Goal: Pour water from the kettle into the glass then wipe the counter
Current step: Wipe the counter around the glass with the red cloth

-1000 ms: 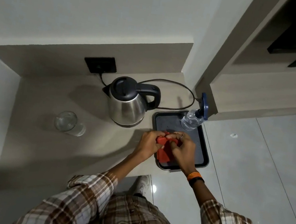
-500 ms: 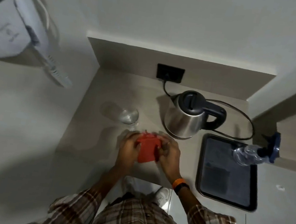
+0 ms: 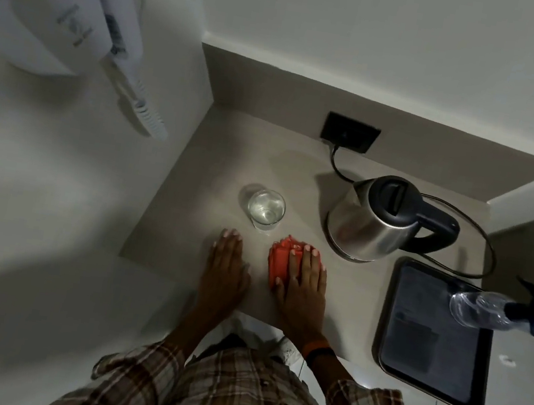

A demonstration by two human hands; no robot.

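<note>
Both hands lie flat on the desk (image 3: pixel 195 164), fingers straight and spread. The right hand (image 3: pixel 303 287) presses down on a folded red cloth (image 3: pixel 279 261), covering its right part; it grips nothing. The left hand (image 3: pixel 226 269) rests bare on the desk just beside the cloth. The glass (image 3: pixel 265 209), with water in it, stands upright just beyond the fingertips. The kettle (image 3: pixel 377 219) sits to its right, near a dark tray (image 3: pixel 411 342) carrying a spray bottle (image 3: pixel 485 309).
</note>
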